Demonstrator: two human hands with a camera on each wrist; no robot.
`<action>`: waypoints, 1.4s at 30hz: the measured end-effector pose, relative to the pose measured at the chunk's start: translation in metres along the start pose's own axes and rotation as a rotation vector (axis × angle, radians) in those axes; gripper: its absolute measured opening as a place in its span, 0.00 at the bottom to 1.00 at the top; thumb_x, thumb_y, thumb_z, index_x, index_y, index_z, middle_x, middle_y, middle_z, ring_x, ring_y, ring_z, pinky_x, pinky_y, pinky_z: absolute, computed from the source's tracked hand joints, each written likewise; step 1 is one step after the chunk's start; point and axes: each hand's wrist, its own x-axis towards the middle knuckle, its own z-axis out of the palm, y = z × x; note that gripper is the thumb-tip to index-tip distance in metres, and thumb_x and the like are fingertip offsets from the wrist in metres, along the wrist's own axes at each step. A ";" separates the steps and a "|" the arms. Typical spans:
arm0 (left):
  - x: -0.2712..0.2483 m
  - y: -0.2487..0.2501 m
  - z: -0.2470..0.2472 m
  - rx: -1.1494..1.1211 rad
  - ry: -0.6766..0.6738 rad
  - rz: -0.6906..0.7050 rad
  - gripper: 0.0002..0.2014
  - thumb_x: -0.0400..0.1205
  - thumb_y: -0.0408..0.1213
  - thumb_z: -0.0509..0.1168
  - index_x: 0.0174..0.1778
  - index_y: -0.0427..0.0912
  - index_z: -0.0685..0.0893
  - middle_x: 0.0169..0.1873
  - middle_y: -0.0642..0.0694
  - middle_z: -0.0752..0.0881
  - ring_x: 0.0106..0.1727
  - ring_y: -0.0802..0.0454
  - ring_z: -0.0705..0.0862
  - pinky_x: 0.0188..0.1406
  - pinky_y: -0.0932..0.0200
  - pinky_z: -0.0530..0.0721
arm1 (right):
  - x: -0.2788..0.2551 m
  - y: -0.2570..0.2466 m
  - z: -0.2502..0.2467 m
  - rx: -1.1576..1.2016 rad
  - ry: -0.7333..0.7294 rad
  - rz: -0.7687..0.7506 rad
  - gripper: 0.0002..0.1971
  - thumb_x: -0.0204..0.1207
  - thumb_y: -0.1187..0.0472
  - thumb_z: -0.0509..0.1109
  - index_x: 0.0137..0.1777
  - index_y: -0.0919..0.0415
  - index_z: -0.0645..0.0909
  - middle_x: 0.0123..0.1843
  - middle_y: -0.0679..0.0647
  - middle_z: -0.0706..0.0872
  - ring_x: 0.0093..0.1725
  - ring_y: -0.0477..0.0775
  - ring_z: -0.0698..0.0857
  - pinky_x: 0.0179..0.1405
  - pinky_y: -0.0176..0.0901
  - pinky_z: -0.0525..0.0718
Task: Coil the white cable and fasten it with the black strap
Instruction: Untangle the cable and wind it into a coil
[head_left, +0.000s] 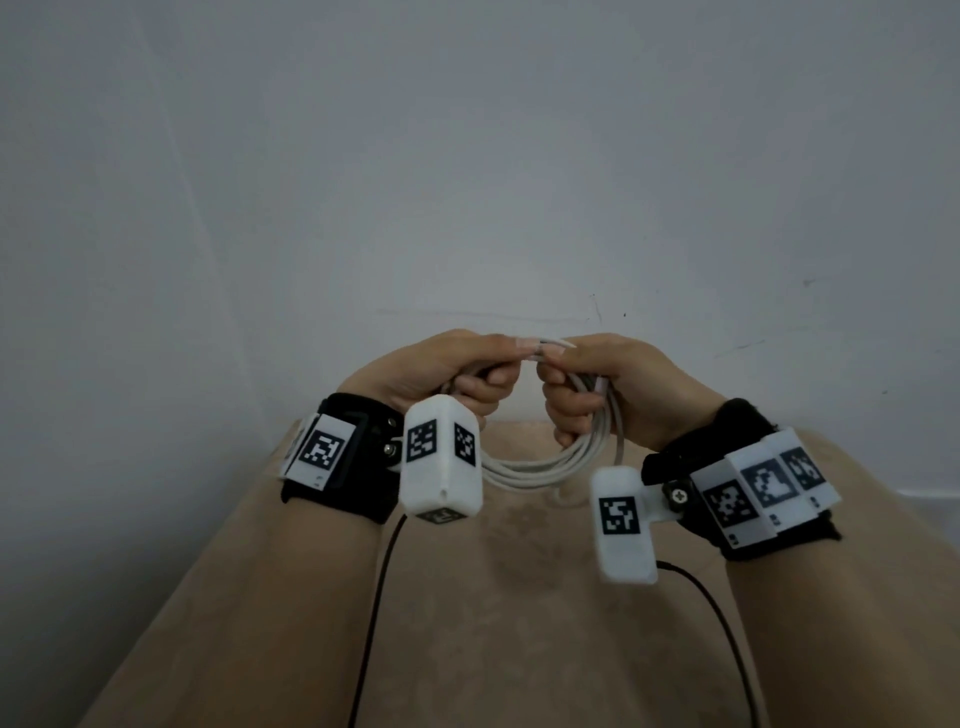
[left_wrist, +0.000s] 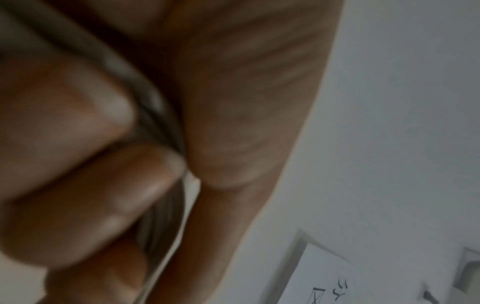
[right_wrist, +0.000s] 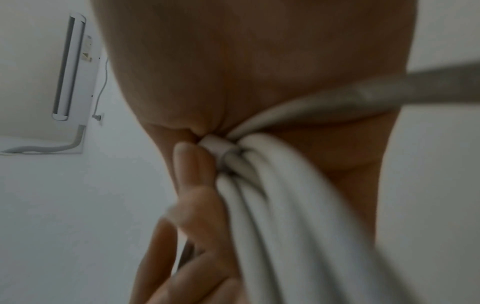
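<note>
The left hand (head_left: 441, 374) is curling its fingers round the left side of the white cable (head_left: 540, 467), its grip pinching the strands between thumb and forefinger at the top of the coil; in the left wrist view those fingers (left_wrist: 85, 185) are pressing blurred grey strands against the palm; the cable is hanging as a loop of several turns between the two hands, raised above the tan bench (head_left: 519, 623) and sagging toward it without clearly touching; the black strap is not showing plainly in any view; the right hand (head_left: 613, 389) is gripping the right side of the coil, thumb and fingertips meeting the left hand's at the top; in the right wrist view its fingertips (right_wrist: 187, 162) are pinching a short white sleeve (right_wrist: 217, 147) where the bundled strands (right_wrist: 272, 205) are gathering, and one strand is running off to the right edge.
</note>
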 end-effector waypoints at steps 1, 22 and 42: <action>0.002 0.000 0.002 -0.019 -0.001 -0.007 0.20 0.78 0.48 0.62 0.20 0.45 0.73 0.13 0.55 0.63 0.12 0.63 0.59 0.21 0.63 0.50 | 0.000 0.000 0.001 -0.011 -0.004 0.002 0.15 0.84 0.61 0.54 0.35 0.62 0.70 0.19 0.51 0.64 0.19 0.52 0.68 0.25 0.44 0.77; 0.001 0.015 -0.013 -0.349 0.281 0.277 0.28 0.85 0.50 0.57 0.18 0.48 0.65 0.11 0.55 0.59 0.09 0.62 0.56 0.08 0.71 0.50 | 0.004 0.000 -0.005 -0.052 0.448 -0.144 0.11 0.81 0.54 0.66 0.50 0.61 0.85 0.47 0.54 0.90 0.44 0.51 0.89 0.16 0.33 0.61; 0.014 0.017 0.012 -0.767 0.260 0.507 0.27 0.86 0.49 0.57 0.19 0.46 0.64 0.10 0.54 0.60 0.08 0.61 0.57 0.04 0.69 0.55 | 0.008 0.008 0.019 -0.146 0.182 -0.122 0.20 0.76 0.52 0.70 0.63 0.63 0.80 0.55 0.58 0.90 0.58 0.54 0.89 0.13 0.29 0.61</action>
